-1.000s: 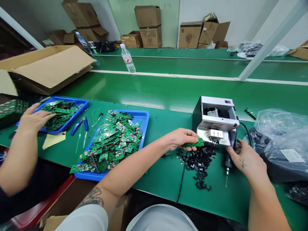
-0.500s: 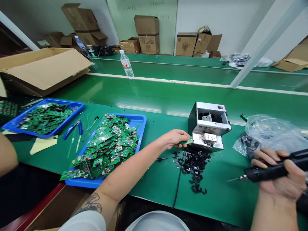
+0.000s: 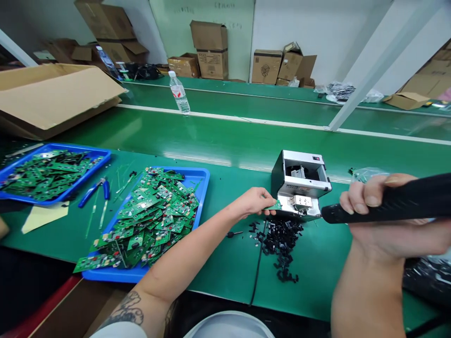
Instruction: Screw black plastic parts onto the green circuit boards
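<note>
Green workbench [image 3: 225, 281]: left hand [image 3: 252, 203] pinches circuit board [image 3: 274, 205]; right hand [image 3: 377, 230] clenches electric screwdriver [image 3: 405, 199].

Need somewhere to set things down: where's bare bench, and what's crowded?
Bench is bare right of the black plastic bits, and between the blue tray and cable. Crowded: the tray and the metal machine by the left hand.

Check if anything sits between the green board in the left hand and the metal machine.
Nothing visible: the green circuit board in the left hand is at the metal machine's front. The black electric screwdriver in the right hand lies to its right.
</note>
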Tool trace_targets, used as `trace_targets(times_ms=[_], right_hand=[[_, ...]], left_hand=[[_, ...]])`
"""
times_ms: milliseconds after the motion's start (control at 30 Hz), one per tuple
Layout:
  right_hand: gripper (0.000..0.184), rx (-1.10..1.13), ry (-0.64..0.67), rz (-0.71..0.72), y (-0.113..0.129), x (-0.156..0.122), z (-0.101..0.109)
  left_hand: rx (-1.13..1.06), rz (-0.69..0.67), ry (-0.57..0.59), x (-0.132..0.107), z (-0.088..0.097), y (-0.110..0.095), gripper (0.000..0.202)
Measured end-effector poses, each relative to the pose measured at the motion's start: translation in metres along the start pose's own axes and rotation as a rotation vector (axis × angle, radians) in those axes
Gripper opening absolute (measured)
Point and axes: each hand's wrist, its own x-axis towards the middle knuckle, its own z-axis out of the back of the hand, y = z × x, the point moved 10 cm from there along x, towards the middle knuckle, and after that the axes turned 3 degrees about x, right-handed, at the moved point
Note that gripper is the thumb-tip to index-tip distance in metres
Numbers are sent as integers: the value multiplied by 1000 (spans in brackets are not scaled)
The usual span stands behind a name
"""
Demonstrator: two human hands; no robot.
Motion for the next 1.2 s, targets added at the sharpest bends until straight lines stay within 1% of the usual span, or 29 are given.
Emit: trace_targets(times_ms=[67,100,167,267,367,533,700,867,967,1100,1200], right_hand=[[64,176,0,17,0,5,-17],[63,213,-3,12,-3,6,-23],[67,177,-4,-12,-13,8,-30],[69,103,-7,-32,-25,10,-31],[71,73,-9,-28,-31,12,-31],[68,171,18,-49,-37,15,-35],[73,264,68,24,-34,17,-37],[78,308,103,-19,-38,12,-37],[77,344,84,23,-27,15,-39],[73,374,71,104,-9,28,-54],[71,381,84,113,-9,36,-69]], left_hand=[[8,-13,-13,1,-1,1,20],[17,-27,-22,1,-2,1,20],[45,-62,-42,2,-1,1,20],[70,-94,-64,2,-1,-1,18],[72,-102,-76,0,-2,-4,17],[85,-110,-85,-2,-2,-7,17],[80,-101,-86,2,-3,-2,16],[56,-104,-90,6,-4,2,15],[58,-123,-94,7,-5,1,16],[57,-122,-103,8,-5,3,15],[49,-123,-116,9,-5,4,15]])
